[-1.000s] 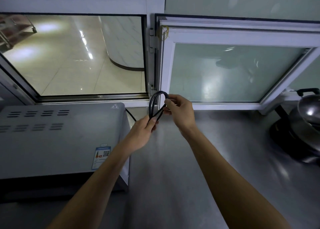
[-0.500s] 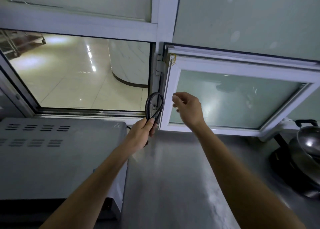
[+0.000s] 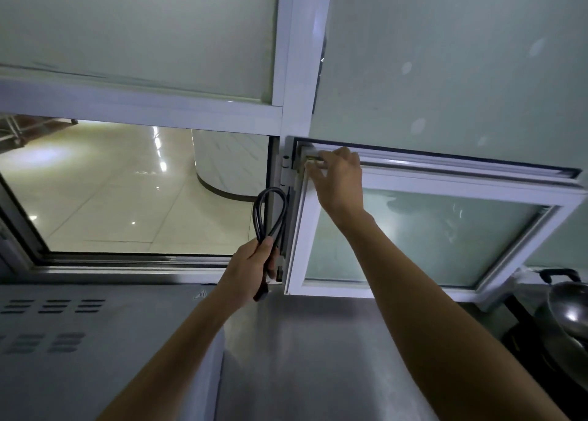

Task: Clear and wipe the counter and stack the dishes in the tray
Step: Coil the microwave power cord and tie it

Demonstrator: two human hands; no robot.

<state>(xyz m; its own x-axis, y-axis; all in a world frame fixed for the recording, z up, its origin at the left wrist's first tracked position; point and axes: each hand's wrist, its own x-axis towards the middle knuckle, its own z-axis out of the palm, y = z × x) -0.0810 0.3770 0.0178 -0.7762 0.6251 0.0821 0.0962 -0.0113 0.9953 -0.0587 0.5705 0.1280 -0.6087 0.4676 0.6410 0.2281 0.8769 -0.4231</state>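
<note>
The fingers (image 3: 266,248) of the left hand (image 3: 251,269) are curled round a folded loop of black power cord (image 3: 270,212), thumb side up, with the loop standing above the fist and a short dark end hanging below it. Left of that hand sits a grey vented appliance (image 3: 95,334), probably an oven, and the cord most likely belongs to it, though the run between them is hidden. Above it an open pass-through window (image 3: 127,191) looks onto a tiled hall. Moving right, the stainless counter (image 3: 302,357) lies under both forearms, bare where it shows. The right hand (image 3: 339,182) reaches up to the top hinge-side corner of the swung-in window sash (image 3: 413,185), its fingertips pinching a small yellowish tie (image 3: 311,159) lodged there. At the far right edge a steel wok (image 3: 569,309) rests on a black burner.

The step in hand looks like clearing: bundling the cord out of the way before wiping. Next, the tie has to come free of the frame and go round the loop, which needs the left grip kept steady. No dishes or tray are in view.
</note>
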